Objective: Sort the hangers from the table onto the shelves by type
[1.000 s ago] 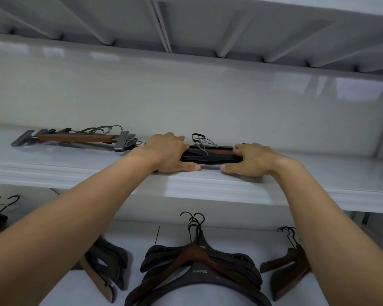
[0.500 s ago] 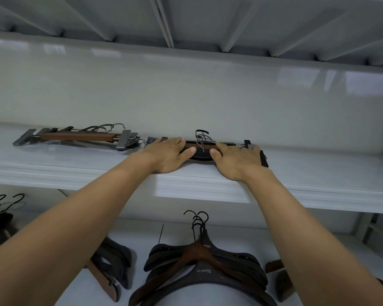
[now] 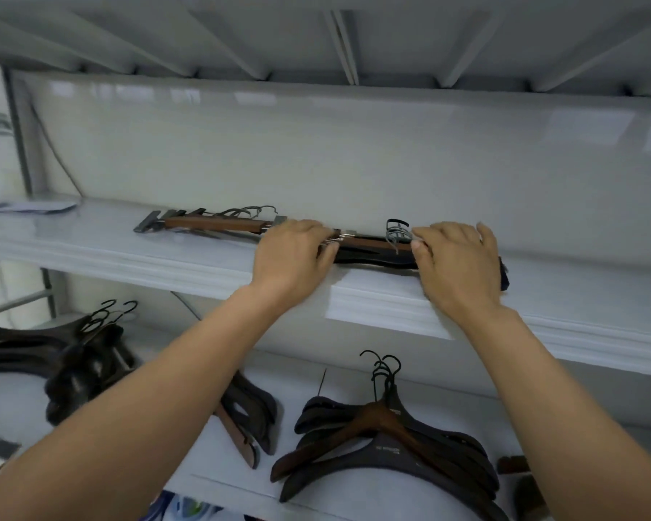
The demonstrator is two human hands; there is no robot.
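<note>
Person is reaching both arms up to the upper shelf point(image 3: 91, 250). Left hand point(image 3: 294, 253) is curling its fingers over the left end of the clip hanger stack point(image 3: 373, 251). Right hand point(image 3: 457, 261) is lying over the right end, fingers bent onto it. Stack is lying flat near the shelf's front edge, hooks pointing toward the back wall. Second clip hanger pile point(image 3: 211, 223) is sitting just left of it. Coat hangers point(image 3: 384, 441) are lying on the lower shelf point(image 3: 354, 490).

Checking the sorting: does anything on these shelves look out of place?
A brown hanger lies slanted across the dark coat hangers on the lower shelf, the only brown one there. The clip hangers held by the left hand and right hand lie flat.
</note>
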